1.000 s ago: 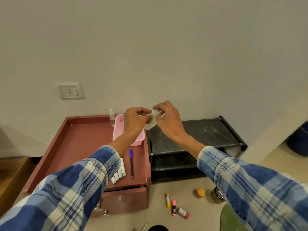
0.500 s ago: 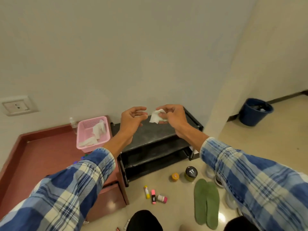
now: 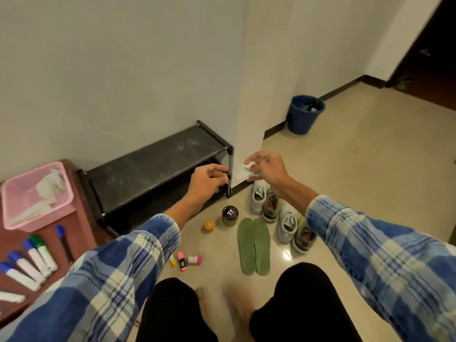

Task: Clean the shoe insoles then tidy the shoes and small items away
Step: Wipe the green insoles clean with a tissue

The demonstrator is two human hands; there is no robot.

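Note:
My right hand (image 3: 265, 169) pinches a crumpled white wipe (image 3: 244, 170) in the air above the shoes. Beside it, my left hand (image 3: 206, 180) hovers with fingers loosely curled, holding nothing, in front of the black shoe rack (image 3: 148, 169). Two green insoles (image 3: 254, 245) lie side by side on the floor. To their right stand two pale sneakers (image 3: 286, 218) in a row. A dark jar (image 3: 230, 214), a small yellow tub (image 3: 209, 225) and three small tubes (image 3: 183, 260) lie on the floor near the insoles.
A pink basket (image 3: 14, 191) with white wipes sits on a reddish cabinet top (image 3: 81, 218), beside several markers (image 3: 32, 260) and a pen (image 3: 63, 241). A blue bin (image 3: 304, 114) stands by the wall corner. My knees and bare feet are at the bottom.
My view swung right and down, bringing the insoles and shoes into sight. My hands parted; the wipe stayed in my right hand, which moved right and lower.

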